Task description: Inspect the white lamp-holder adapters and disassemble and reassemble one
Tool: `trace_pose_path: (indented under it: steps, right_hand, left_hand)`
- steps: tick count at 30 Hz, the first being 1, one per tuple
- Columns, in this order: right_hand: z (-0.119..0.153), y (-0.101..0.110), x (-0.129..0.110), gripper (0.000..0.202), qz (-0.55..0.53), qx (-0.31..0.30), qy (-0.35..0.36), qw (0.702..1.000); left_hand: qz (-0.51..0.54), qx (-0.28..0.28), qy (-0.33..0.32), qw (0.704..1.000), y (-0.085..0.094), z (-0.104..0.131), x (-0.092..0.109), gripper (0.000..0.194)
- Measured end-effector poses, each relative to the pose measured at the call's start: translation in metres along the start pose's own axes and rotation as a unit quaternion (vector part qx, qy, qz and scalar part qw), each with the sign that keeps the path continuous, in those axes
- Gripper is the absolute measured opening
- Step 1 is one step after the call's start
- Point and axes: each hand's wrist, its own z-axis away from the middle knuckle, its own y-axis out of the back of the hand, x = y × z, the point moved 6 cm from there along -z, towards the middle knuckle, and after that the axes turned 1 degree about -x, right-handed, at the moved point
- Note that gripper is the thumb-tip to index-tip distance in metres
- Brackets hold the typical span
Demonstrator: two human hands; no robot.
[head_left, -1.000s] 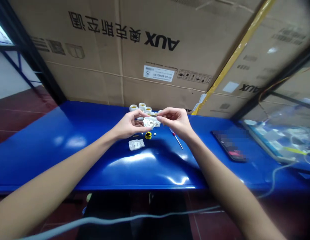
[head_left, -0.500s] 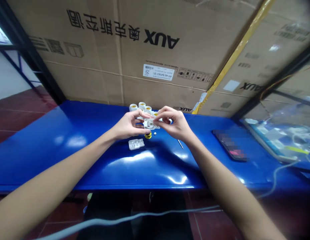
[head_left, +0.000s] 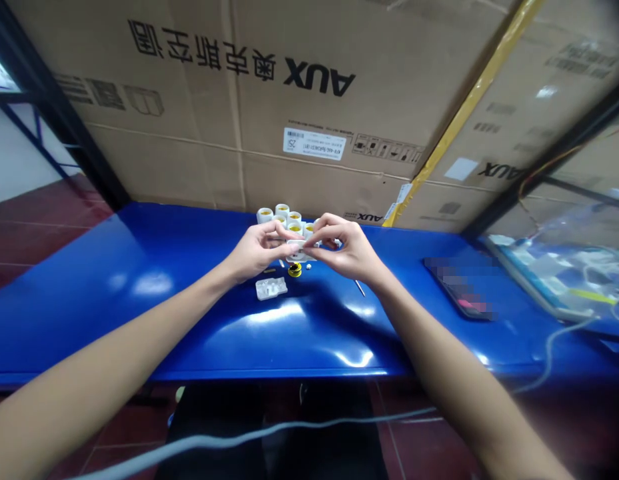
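A small white plastic housing point(head_left: 300, 252) is held between both hands above the blue table. My left hand point(head_left: 256, 252) pinches its left side with thumb and fingers. At its right side, the thumb and fingertips of my right hand point(head_left: 344, 245) are pressed together; any small part between them is hidden. Below, a white cover piece point(head_left: 271, 288) lies on the table with its moulded inside showing. Near it are a yellow and black round part point(head_left: 294, 270) and a tiny white piece point(head_left: 308, 267). Several white cups with yellow insides point(head_left: 264, 215) stand behind my hands.
A thin metal rod point(head_left: 360, 288) lies right of centre on the blue table point(head_left: 114, 300). Farther right are a dark phone point(head_left: 456, 290) and a tray with plastic bags point(head_left: 544, 287). Large cardboard boxes point(head_left: 189, 133) form the back. A pale cable point(head_left: 269, 433) crosses the foreground.
My left thumb has moved up onto the housing, which now looks more tilted, with less of its inside showing. My right hand stays at its right side.
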Motion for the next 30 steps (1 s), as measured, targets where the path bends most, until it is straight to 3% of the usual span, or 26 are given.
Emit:
trace_pose_path:
  steps: [7, 10, 16, 30]
  right_hand:
    - [-0.003, 0.014, 0.010, 0.038, -0.124, 0.044, -0.067, 0.989]
    - [-0.002, 0.014, 0.012, 0.036, -0.101, 0.048, -0.076, 0.991]
    - [-0.001, 0.011, 0.004, 0.031, 0.017, 0.061, -0.021, 0.998]
    - [-0.001, 0.005, 0.004, 0.036, 0.017, 0.067, -0.052, 0.996]
  left_hand:
    - [0.018, 0.032, -0.016, 0.999, 0.007, -0.002, 0.003, 0.044]
    - [0.018, 0.035, -0.028, 0.999, 0.007, -0.003, 0.005, 0.046]
    - [0.002, 0.046, -0.038, 0.998, 0.008, -0.004, 0.005, 0.046]
    - [-0.045, 0.067, -0.088, 0.993, 0.005, 0.001, 0.015, 0.042]
